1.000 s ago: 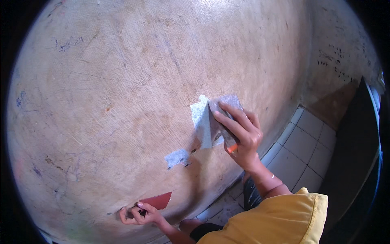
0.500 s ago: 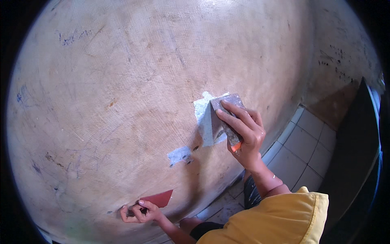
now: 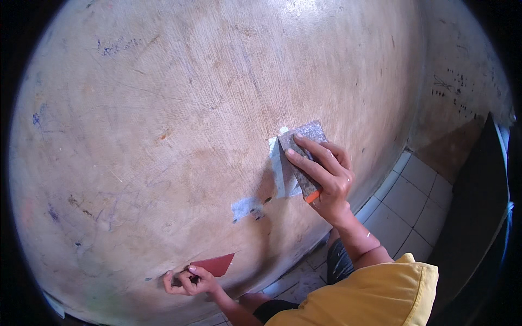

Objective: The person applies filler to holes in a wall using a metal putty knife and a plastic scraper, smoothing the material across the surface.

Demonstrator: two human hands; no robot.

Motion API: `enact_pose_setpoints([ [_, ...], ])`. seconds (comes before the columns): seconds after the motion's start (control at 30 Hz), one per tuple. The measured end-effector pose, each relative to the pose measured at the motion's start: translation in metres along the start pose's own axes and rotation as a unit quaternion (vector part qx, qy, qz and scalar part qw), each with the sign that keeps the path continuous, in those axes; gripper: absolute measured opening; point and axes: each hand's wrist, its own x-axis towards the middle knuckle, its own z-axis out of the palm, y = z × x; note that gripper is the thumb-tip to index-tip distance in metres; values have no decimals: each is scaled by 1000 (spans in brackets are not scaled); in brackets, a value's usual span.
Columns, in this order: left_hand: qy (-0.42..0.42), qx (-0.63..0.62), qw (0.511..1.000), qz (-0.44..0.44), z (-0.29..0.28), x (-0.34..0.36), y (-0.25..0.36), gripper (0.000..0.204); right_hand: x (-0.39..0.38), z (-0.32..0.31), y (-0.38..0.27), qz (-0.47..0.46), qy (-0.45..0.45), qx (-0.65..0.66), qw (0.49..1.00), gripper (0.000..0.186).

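My right hand (image 3: 331,174) grips a grey, putty-smeared putty knife (image 3: 312,133) with an orange end. Its blade lies flat or nearly so against the brownish wall (image 3: 185,119), with the fingers pressed along it. A white putty patch (image 3: 276,165) shows beside the blade's left edge; the rest of it is hidden behind the blade and hand. Lower left, my left hand (image 3: 190,281) is closed round a dark red scraper (image 3: 217,264), held close to the wall. Its handle is mostly hidden by the fingers. Between the hands, a smaller pale patch (image 3: 246,208) marks the wall.
Scribbles and stains (image 3: 114,48) cover parts of the wall. At right, a side wall (image 3: 451,92) meets it in a corner. White floor tiles (image 3: 405,190) lie below, and a large dark panel (image 3: 467,217) stands at the right edge.
The putty knife has shifted slightly left across the white patch and covers more of it. The wall appears a little farther right in view. My left hand has hardly moved.
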Motion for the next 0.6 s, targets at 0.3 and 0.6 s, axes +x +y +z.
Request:
enact_pose_setpoints([
  [0.3,13,11,1000,-16,1,4,5,41,5,-3,-7,-10,-8,8,1000,36],
  [0.6,-13,17,1000,-6,-2,-2,3,40,15,-4,-4,-11,-32,11,999,37],
])
